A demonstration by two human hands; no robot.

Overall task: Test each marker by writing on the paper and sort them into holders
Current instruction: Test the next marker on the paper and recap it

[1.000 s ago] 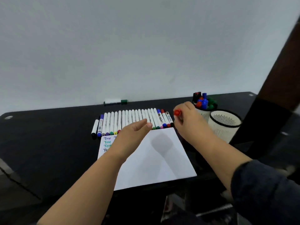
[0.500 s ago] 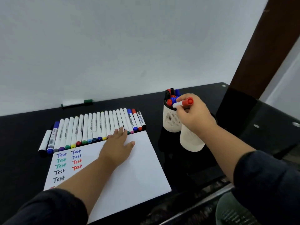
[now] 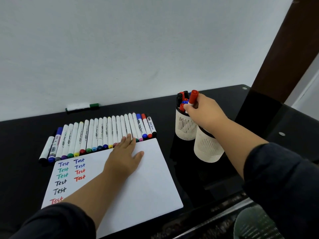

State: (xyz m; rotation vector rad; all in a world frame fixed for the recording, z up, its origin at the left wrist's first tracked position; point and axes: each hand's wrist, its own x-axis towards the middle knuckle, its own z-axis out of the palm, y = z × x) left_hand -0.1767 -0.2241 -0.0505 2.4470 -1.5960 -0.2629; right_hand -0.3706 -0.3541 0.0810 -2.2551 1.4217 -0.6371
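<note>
My right hand [image 3: 203, 111] holds a red-capped marker [image 3: 193, 97] upright, cap up, over the far white mesh holder [image 3: 184, 128], which holds several red, blue and black capped markers. A second white mesh holder [image 3: 207, 149] stands nearer, partly behind my right forearm. My left hand [image 3: 124, 156] lies flat, fingers apart, on the white paper [image 3: 148, 183], fingertips touching the row of markers [image 3: 96, 135] along its far edge. The paper's left side bears "Test" written in blue, green, black and red.
The black desk [image 3: 25, 131] meets a white wall. A lone green-capped marker [image 3: 82, 106] lies by the wall. A dark brown post [image 3: 283, 49] rises at the right. A round mesh object [image 3: 255, 223] sits below the desk's front edge.
My right hand carried the red marker rightward to the far holder and turned it from lying sideways to upright. My left hand came down flat on the paper. The camera view shifted right.
</note>
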